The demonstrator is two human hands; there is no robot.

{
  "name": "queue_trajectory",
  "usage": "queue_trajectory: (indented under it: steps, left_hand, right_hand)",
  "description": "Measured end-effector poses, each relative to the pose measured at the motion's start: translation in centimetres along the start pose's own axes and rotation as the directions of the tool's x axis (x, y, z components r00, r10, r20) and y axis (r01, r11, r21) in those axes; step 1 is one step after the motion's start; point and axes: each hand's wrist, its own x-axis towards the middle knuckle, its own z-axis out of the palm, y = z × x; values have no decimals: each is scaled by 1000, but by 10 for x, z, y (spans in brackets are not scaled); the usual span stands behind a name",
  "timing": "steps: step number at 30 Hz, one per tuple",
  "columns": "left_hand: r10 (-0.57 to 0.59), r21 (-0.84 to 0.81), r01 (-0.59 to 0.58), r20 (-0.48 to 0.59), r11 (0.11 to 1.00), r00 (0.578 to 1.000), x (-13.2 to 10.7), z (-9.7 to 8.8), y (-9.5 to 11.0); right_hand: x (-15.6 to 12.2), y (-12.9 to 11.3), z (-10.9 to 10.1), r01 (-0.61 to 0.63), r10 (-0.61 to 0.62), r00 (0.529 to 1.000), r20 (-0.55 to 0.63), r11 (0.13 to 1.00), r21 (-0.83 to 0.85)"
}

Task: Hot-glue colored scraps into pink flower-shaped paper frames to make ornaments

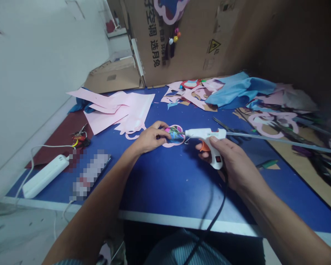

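My right hand (234, 162) grips a white hot glue gun (206, 138) with an orange trigger, a finger on the trigger; its nozzle points left at a small colourful piece (175, 133). That piece lies on a pink cloud-shaped cutout (179, 141) on the blue table (165, 184). My left hand (149, 138) pinches the colourful piece at its left side, fingers closed on it. The gun's black cord (212, 221) runs down toward me, and a clear glue stick (278, 140) sticks out of its back to the right.
Pink paper sheets (118, 106) lie at the back left, pink scraps and blue cloth (237, 92) at the back right. Scissors (228, 129) lie behind the gun. A white power strip (45, 176) and a phone (91, 173) sit at the left. A cardboard box (187, 40) stands behind.
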Motion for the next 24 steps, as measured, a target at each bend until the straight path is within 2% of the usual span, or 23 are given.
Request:
queue_trajectory:
  steps: [9, 15, 20, 24]
  left_hand:
    - [-28, -35, 28, 9, 999, 1000, -1, 2, -3]
    - [-65, -49, 64, -22, 997, 998, 1, 7, -5]
    - [-64, -50, 62, -23, 997, 998, 4, 8, -5]
    - [-71, -52, 70, -13, 996, 997, 5, 9, -4]
  right_hand:
    - [3, 6, -6, 19, -18, 1000, 15, 999, -34]
    - [1, 3, -3, 33, -35, 999, -16, 994, -102]
    - [-4, 0, 0, 94, -98, 995, -1, 957, -276]
    - [-13, -5, 5, 183, -185, 982, 47, 844, -505]
